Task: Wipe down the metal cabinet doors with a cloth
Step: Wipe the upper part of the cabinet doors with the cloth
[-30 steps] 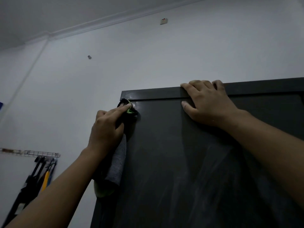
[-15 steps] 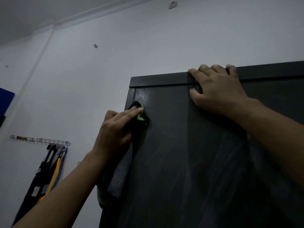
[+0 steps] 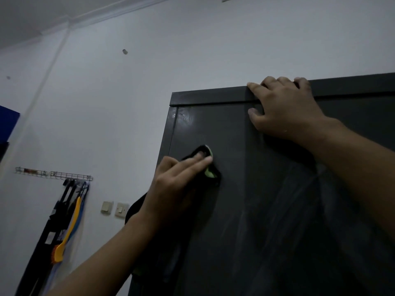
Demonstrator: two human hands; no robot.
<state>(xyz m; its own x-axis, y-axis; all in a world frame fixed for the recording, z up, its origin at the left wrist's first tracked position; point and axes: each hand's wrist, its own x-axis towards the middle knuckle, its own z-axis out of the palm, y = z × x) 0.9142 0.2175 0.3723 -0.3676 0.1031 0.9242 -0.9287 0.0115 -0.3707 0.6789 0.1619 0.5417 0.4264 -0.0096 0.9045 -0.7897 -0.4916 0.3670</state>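
Dark-grey metal cabinet door, upright against a white painted wall; filled the frame from 3 to 6 o'clock. Pressed flat to its upper left part, near frame centre: a black cloth with a green edge, under the left hand, fingers straight and close together on top of it. Hung slack past the wrist toward 6 o'clock, the rest of the fabric. Braced at 1 o'clock on the cabinet's flat grey top rail: the right hand, fingers hooked over the edge, thumb spread apart on the door face. Gleamed at 12 o'clock of the cloth, a shiny patch. Hung at 8 o'clock from a wire wall rack, an orange-handled brush among dark tools. Sat at 7 o'clock, two pale wall switches.
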